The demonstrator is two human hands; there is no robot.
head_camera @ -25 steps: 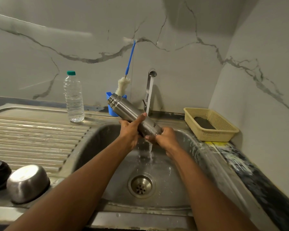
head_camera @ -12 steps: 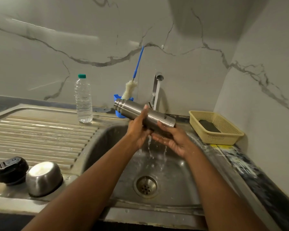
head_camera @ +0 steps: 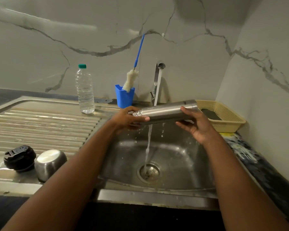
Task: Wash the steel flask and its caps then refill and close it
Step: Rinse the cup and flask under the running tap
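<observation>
Head view: both hands hold steel flask (head_camera: 167,110) lying near-level over sink (head_camera: 178,157), threaded mouth to the left.
Left hand (head_camera: 127,118): fingers curled round the neck end, thumb under it.
Right hand (head_camera: 196,125): palm up, cradling the base end, thumb on top.
Tap (head_camera: 158,77): running; stream falls behind flask and down to the drain (head_camera: 149,171).
Room: basin under flask open; drops fall from flask.
Caps: black cap (head_camera: 19,158) and steel cap (head_camera: 49,164) side by side on drainboard (head_camera: 40,124), front left.
Containers: blue cup (head_camera: 124,97) holds bottle brush (head_camera: 132,79); plastic bottle (head_camera: 84,90) part full; yellow basket (head_camera: 223,115) holds a dark pad.
</observation>
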